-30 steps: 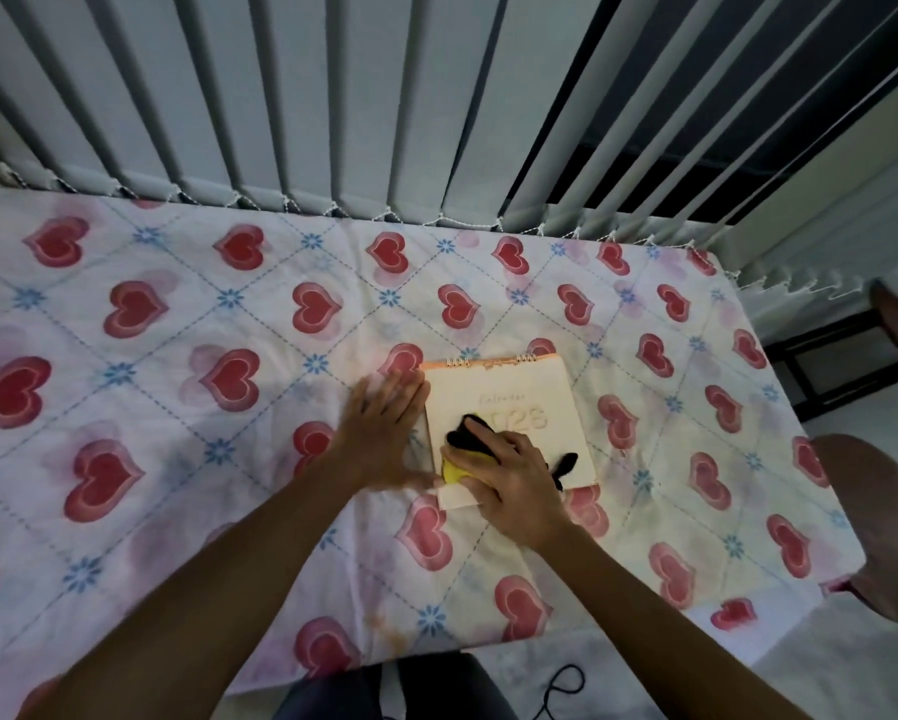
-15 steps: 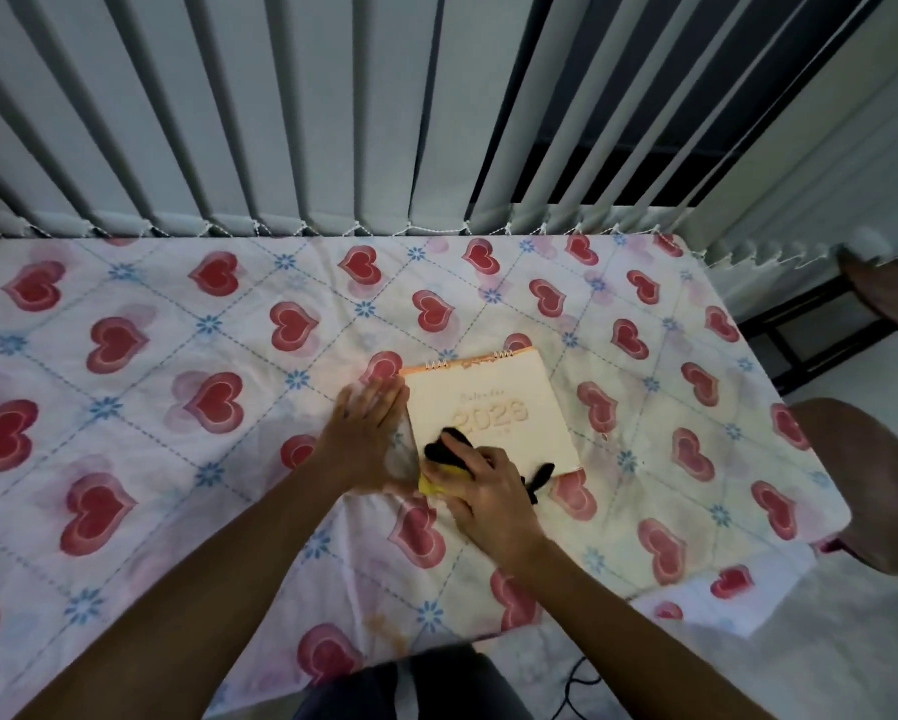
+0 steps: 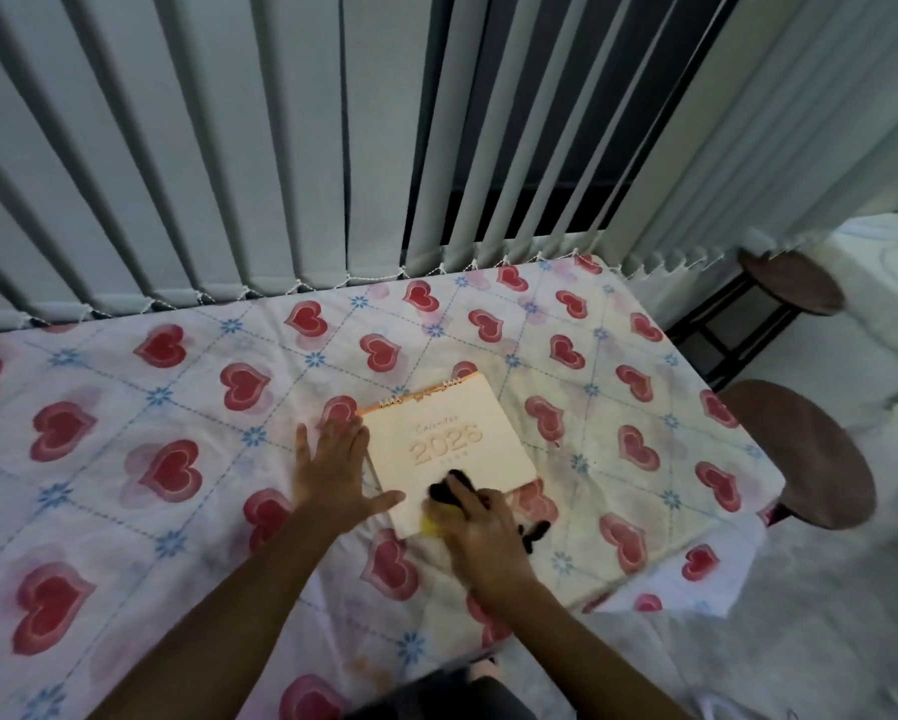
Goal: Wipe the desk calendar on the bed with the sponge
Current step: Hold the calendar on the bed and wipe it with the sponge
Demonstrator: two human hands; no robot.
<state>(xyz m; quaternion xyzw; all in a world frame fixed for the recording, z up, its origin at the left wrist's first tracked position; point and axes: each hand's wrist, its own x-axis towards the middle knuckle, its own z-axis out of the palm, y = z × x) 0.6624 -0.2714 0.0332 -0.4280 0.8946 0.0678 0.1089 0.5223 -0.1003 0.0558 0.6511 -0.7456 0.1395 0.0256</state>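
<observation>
Near the bed's foot edge | right hand (image 3: 480,532) grips yellow-black sponge (image 3: 436,517) on cream spiral desk calendar (image 3: 449,449); left hand (image 3: 335,470) flat, splayed beside it | press lightly; brace the calendar

Single head view, steeply down over the bed (image 3: 124,407).

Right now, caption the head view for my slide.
Right hand presses sponge on desk calendar; left hand flat beside it.
</observation>
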